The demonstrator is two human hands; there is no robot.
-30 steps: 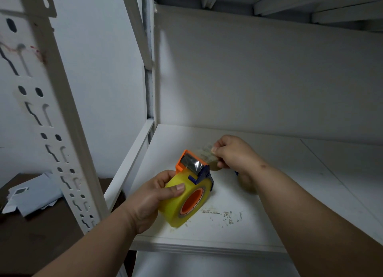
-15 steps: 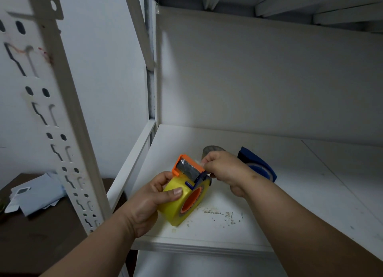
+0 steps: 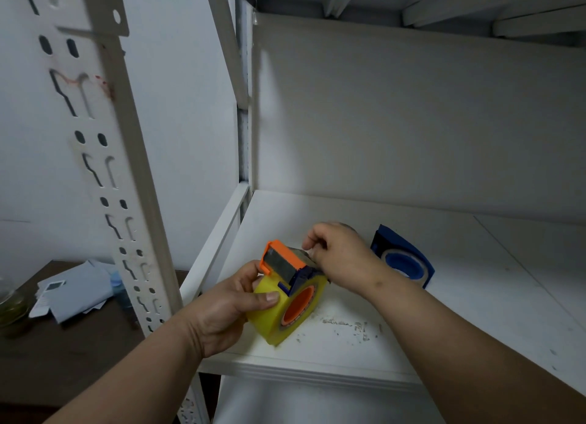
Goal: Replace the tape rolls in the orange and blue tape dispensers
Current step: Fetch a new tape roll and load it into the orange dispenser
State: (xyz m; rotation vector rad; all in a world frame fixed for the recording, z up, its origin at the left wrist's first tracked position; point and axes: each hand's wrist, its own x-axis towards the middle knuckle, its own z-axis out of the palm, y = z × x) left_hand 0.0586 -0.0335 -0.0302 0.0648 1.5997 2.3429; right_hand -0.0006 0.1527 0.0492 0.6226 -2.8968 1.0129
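The left hand (image 3: 222,309) is clasping the yellow tape roll (image 3: 285,309) while the right hand (image 3: 339,252) is pinching the tape end (image 3: 301,253) just behind the orange dispenser (image 3: 280,260).

A storage corner: a white slotted-steel shelving unit (image 3: 133,182) against plain walls, beside a dark wooden table (image 3: 63,354) strewn with loose papers (image 3: 76,290) and a small bottle (image 3: 122,293).

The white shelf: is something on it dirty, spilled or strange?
Yes. Small dark specks and scuff marks lie scattered on the white shelf, just right of the yellow tape roll. What they are cannot be told.
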